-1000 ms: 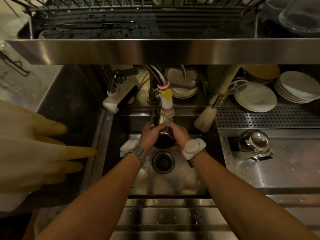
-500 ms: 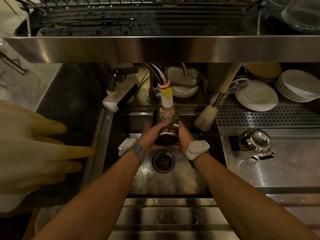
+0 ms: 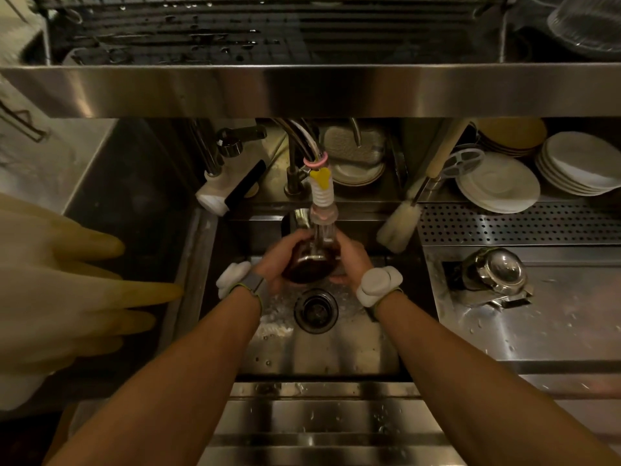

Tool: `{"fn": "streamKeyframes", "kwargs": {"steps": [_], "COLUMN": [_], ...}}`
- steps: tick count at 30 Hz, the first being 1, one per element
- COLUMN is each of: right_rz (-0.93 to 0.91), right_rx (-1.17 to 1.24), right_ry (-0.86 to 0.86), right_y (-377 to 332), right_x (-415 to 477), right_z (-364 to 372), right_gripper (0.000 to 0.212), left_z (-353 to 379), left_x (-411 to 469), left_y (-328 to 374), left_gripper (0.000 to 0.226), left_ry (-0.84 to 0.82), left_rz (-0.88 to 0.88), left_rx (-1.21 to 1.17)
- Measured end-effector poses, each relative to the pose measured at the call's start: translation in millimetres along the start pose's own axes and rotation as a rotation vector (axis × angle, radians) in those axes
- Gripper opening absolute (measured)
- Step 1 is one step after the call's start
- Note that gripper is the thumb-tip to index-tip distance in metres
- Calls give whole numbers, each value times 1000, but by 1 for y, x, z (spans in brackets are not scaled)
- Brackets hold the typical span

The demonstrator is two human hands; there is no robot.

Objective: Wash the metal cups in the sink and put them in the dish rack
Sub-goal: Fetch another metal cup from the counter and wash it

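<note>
Since it fills the top of my feed, dish rack: dark wire grid, beaded with water, above a steel ledge.
Rubber gloves: pale yellow, hanging close to my camera on the left, fingers pointing at the basin.
Sink: steel basin in the centre, floor wet and splashed.
Drainboard: to the right of the basin, speckled with drops.
Plates: white stacks at the back right.
Second metal cup: lying on its side on the drainboard.
Left hand: fingers curled round the metal cup's left side.
Right hand: fingers curled round its right side.
Metal cup: held between both hands over the basin, tilted, dark mouth towards me, directly under the tap.
Tap nozzle: white ribbed hose; water falls onto the cup.
Drain: just below the hands.
</note>
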State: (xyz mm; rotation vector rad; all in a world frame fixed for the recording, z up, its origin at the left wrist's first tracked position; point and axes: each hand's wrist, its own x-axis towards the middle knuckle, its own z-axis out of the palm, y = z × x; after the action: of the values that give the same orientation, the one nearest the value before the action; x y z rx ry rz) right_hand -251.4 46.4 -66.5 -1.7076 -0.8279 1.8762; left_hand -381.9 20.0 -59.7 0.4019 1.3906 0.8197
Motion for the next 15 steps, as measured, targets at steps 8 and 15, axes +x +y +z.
{"fn": "streamKeyframes", "kwargs": {"steps": [8, 15], "right_rz": [-102, -87], "right_rx": [-1, 22], "right_ry": [-11, 21], "right_y": [27, 12], "right_x": [-2, 12], "right_z": [-6, 1], "right_gripper": [30, 51], "left_z": [0, 13], "left_x": [-1, 21], "left_y": [-33, -5], "left_gripper": [23, 52], "left_ry": [-79, 247], "left_rz": [-93, 98], "left_rx": [-122, 220]}}
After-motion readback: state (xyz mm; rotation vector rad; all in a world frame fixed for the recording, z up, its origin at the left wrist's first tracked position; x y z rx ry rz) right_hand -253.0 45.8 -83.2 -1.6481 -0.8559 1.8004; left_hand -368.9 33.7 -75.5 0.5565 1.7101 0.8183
